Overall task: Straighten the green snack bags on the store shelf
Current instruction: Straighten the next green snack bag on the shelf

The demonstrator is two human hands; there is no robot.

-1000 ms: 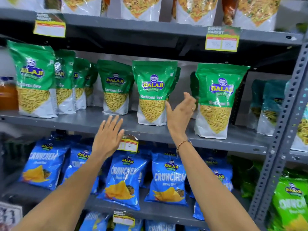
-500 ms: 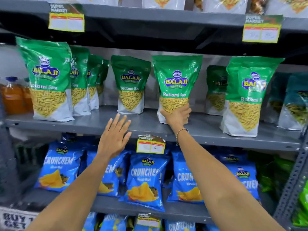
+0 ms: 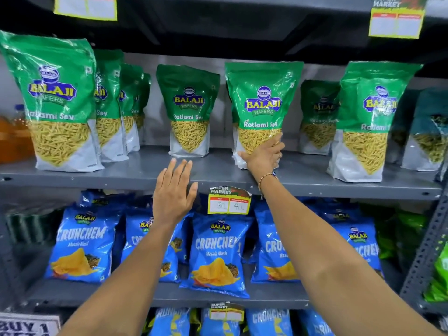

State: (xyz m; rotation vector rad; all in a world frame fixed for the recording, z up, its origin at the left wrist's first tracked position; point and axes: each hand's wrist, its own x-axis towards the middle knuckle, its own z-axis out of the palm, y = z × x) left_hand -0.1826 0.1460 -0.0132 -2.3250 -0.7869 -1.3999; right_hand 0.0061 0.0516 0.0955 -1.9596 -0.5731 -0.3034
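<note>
Several green Balaji Ratlami Sev bags stand on the grey middle shelf. My right hand grips the bottom front of the centre green bag, which stands upright near the shelf's front. Left of it, a smaller-looking green bag stands farther back. My left hand hovers flat with fingers spread in front of the shelf edge, holding nothing. A row of green bags lines the left side, and another green bag stands at the right.
Blue Crunchem bags fill the lower shelf. A price tag hangs from the middle shelf's edge beside my right wrist. Yellow tags hang from the shelf above. A perforated grey upright stands at the right.
My right hand has come down from beside the right bag and taken hold of the centre green bag's base. The left hand stays raised and flat. The view has shifted closer and leftward.
</note>
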